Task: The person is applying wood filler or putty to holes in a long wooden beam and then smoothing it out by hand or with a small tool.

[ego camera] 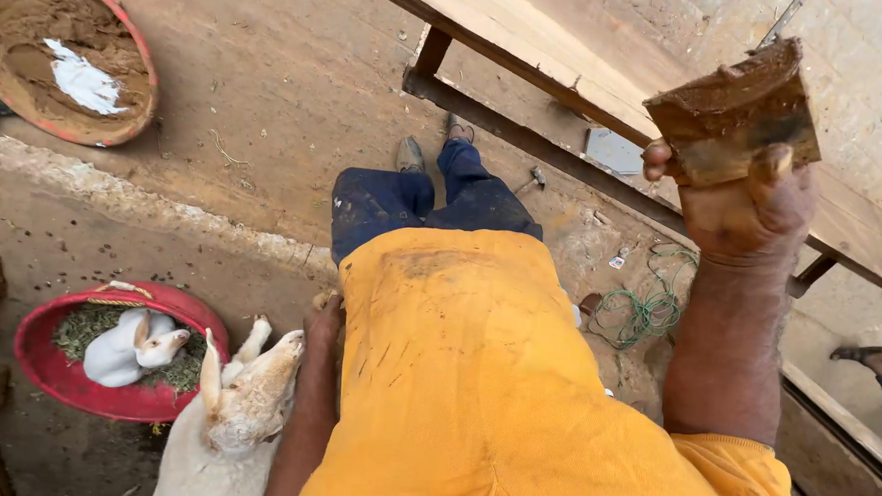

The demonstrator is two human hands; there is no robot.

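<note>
One muddy block clamped in right hand, left hand loosely curled, two rabbits, two red basins

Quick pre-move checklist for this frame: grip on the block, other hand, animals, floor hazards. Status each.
1. Right hand grip on mud-caked block: ok, fingers wrapped under it, raised.
2. Left hand free: cannot tell, at the rabbit's head, mostly hidden.
3. Standing rabbit away from legs: not ok, it is right beside them.
4. Second rabbit contained: ok, in red basin.
5. Floor by feet: not ok, green cord loose and hammer lying there.
</note>
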